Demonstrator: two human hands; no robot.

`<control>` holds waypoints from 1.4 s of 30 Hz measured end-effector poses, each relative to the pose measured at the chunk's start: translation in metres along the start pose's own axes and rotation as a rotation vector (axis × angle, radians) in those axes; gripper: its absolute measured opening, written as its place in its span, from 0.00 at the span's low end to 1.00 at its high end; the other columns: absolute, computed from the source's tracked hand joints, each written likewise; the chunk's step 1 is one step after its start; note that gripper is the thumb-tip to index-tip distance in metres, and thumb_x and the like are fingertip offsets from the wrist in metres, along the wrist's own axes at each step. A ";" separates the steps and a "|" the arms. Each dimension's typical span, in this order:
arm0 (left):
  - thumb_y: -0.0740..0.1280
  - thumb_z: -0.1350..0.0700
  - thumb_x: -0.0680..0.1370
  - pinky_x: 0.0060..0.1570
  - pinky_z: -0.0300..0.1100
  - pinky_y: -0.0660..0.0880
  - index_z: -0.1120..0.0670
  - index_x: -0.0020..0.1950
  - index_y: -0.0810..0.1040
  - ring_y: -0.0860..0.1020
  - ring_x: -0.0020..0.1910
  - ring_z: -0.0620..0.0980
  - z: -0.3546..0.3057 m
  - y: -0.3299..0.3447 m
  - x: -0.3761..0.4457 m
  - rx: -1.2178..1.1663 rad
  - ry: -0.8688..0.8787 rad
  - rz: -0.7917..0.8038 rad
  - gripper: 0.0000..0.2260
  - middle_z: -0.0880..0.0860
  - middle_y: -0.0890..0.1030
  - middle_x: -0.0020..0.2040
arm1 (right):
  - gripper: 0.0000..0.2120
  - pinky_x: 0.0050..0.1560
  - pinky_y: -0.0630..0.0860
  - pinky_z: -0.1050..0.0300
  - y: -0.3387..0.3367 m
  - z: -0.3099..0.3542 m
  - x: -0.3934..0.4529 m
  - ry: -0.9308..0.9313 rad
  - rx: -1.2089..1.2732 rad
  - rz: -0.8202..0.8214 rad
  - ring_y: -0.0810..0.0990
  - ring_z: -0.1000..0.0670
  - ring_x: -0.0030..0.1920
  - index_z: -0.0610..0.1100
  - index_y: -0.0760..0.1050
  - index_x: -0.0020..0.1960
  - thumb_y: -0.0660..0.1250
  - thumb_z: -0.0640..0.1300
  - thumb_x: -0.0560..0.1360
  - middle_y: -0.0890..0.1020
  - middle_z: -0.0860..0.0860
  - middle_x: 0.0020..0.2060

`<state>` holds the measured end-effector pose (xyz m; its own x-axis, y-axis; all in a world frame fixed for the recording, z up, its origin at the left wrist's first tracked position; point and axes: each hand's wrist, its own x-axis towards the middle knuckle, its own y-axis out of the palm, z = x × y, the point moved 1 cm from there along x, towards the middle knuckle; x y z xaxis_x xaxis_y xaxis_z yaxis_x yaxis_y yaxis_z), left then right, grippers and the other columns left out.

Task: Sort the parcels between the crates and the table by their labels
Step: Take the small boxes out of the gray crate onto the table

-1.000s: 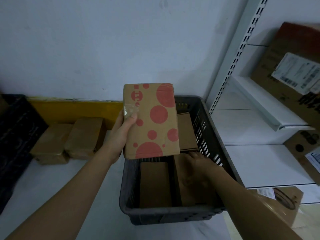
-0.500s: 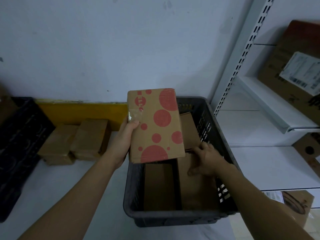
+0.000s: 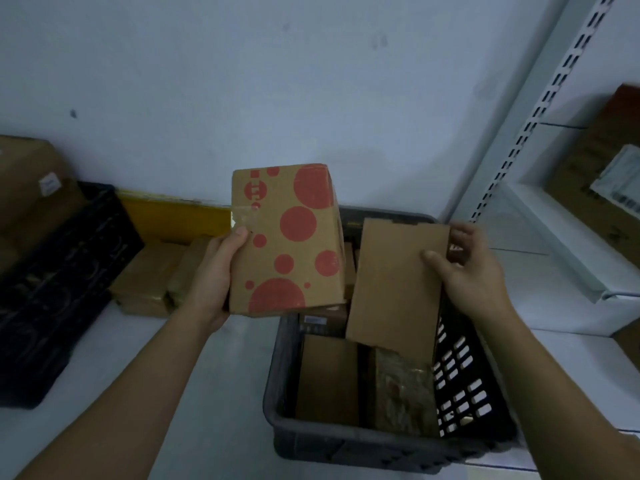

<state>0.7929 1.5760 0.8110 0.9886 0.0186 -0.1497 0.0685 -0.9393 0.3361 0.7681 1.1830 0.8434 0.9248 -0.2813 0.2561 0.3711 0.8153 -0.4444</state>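
Head view: left hand [image 3: 211, 275] grips the red-dotted cardboard box [image 3: 287, 237] at frame centre; right hand [image 3: 474, 271] pinches a plain brown cardboard parcel [image 3: 394, 285] above the grey plastic crate [image 3: 346, 441].

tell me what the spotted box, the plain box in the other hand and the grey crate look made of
Spotted box: brown cardboard, matte, printed with red dots, with glossy clear tape at its left edge.
Plain box: unprinted brown cardboard, matte, with sharp folded edges.
Grey crate: most likely moulded plastic, dull grey, with a smooth rolled rim and a slotted lattice wall.
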 end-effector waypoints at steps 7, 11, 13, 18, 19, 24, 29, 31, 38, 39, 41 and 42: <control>0.65 0.43 0.85 0.62 0.56 0.79 0.52 0.71 0.80 0.85 0.62 0.58 -0.030 -0.085 -0.030 -0.010 0.000 -0.151 0.20 0.56 0.86 0.64 | 0.20 0.65 0.81 0.48 0.094 0.079 -0.007 -0.033 0.255 -0.053 0.81 0.62 0.61 0.54 0.72 0.69 0.75 0.49 0.81 0.83 0.57 0.64; 0.64 0.41 0.84 0.62 0.57 0.78 0.51 0.68 0.82 0.86 0.60 0.58 -0.046 -0.135 -0.049 -0.003 -0.062 -0.192 0.19 0.55 0.87 0.62 | 0.11 0.59 0.79 0.61 0.158 0.113 -0.023 -0.057 0.269 -0.039 0.79 0.69 0.56 0.57 0.77 0.64 0.71 0.49 0.83 0.82 0.64 0.57; 0.64 0.41 0.85 0.63 0.58 0.78 0.52 0.68 0.83 0.86 0.60 0.59 -0.050 -0.163 -0.054 0.012 -0.089 -0.189 0.20 0.56 0.87 0.62 | 0.09 0.57 0.77 0.61 0.191 0.127 -0.032 -0.041 0.273 -0.021 0.80 0.67 0.56 0.57 0.79 0.63 0.71 0.50 0.83 0.82 0.64 0.56; 0.65 0.41 0.84 0.59 0.59 0.81 0.52 0.68 0.82 0.87 0.57 0.59 -0.058 -0.241 -0.062 0.035 -0.175 -0.231 0.20 0.57 0.87 0.60 | 0.12 0.67 0.79 0.47 0.274 0.140 -0.065 0.057 0.216 0.036 0.80 0.55 0.61 0.56 0.80 0.67 0.70 0.50 0.84 0.83 0.61 0.58; 0.65 0.42 0.84 0.55 0.57 0.81 0.52 0.65 0.83 0.88 0.54 0.58 -0.059 -0.254 -0.063 0.042 -0.190 -0.238 0.18 0.56 0.88 0.58 | 0.14 0.66 0.79 0.47 0.289 0.140 -0.073 0.087 0.189 0.072 0.80 0.55 0.62 0.57 0.79 0.69 0.69 0.50 0.84 0.82 0.62 0.59; 0.66 0.41 0.84 0.56 0.55 0.82 0.50 0.64 0.85 0.88 0.52 0.56 -0.048 -0.311 -0.057 0.119 -0.290 -0.238 0.17 0.55 0.89 0.56 | 0.31 0.45 0.76 0.60 0.348 0.121 -0.121 0.259 0.107 0.301 0.77 0.59 0.53 0.60 0.60 0.85 0.65 0.48 0.85 0.76 0.57 0.68; 0.67 0.34 0.81 0.62 0.58 0.81 0.47 0.65 0.85 0.87 0.56 0.56 -0.016 -0.352 -0.041 0.296 -0.444 -0.178 0.21 0.52 0.89 0.56 | 0.31 0.62 0.82 0.39 0.385 0.069 -0.161 0.453 -0.006 0.331 0.81 0.46 0.59 0.65 0.57 0.85 0.64 0.49 0.86 0.79 0.48 0.69; 0.66 0.34 0.82 0.62 0.58 0.82 0.46 0.66 0.85 0.87 0.56 0.55 0.000 -0.366 -0.031 0.373 -0.460 -0.176 0.21 0.50 0.89 0.56 | 0.28 0.62 0.82 0.38 0.402 0.055 -0.172 0.463 -0.028 0.306 0.81 0.45 0.61 0.65 0.59 0.84 0.62 0.51 0.87 0.79 0.52 0.68; 0.60 0.40 0.87 0.59 0.57 0.82 0.46 0.69 0.80 0.85 0.55 0.56 0.032 -0.390 0.010 0.630 -0.485 -0.229 0.17 0.51 0.86 0.59 | 0.21 0.63 0.80 0.46 0.457 0.011 -0.183 0.404 -0.073 0.364 0.81 0.43 0.63 0.63 0.70 0.71 0.61 0.41 0.86 0.81 0.49 0.66; 0.60 0.41 0.87 0.59 0.57 0.82 0.47 0.70 0.80 0.84 0.55 0.56 0.036 -0.391 0.015 0.667 -0.480 -0.243 0.18 0.51 0.85 0.59 | 0.21 0.65 0.79 0.46 0.462 0.005 -0.184 0.400 -0.083 0.394 0.80 0.42 0.66 0.64 0.69 0.71 0.62 0.41 0.85 0.79 0.47 0.69; 0.59 0.42 0.87 0.60 0.56 0.81 0.49 0.73 0.79 0.83 0.56 0.56 0.047 -0.394 0.025 0.737 -0.472 -0.271 0.19 0.52 0.85 0.60 | 0.26 0.69 0.77 0.46 0.472 -0.006 -0.188 0.381 -0.167 0.479 0.76 0.42 0.72 0.61 0.65 0.79 0.65 0.45 0.85 0.71 0.49 0.78; 0.59 0.42 0.87 0.61 0.57 0.81 0.49 0.74 0.79 0.83 0.57 0.57 0.053 -0.395 0.030 0.764 -0.474 -0.273 0.20 0.53 0.84 0.61 | 0.32 0.69 0.76 0.47 0.476 -0.013 -0.190 0.368 -0.208 0.520 0.75 0.42 0.74 0.59 0.58 0.84 0.67 0.47 0.84 0.65 0.50 0.81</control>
<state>0.7886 1.9289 0.6242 0.7821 0.2877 -0.5527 0.0169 -0.8965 -0.4428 0.7701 1.6177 0.5720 0.9423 -0.0624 -0.3289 -0.1563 0.7869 -0.5970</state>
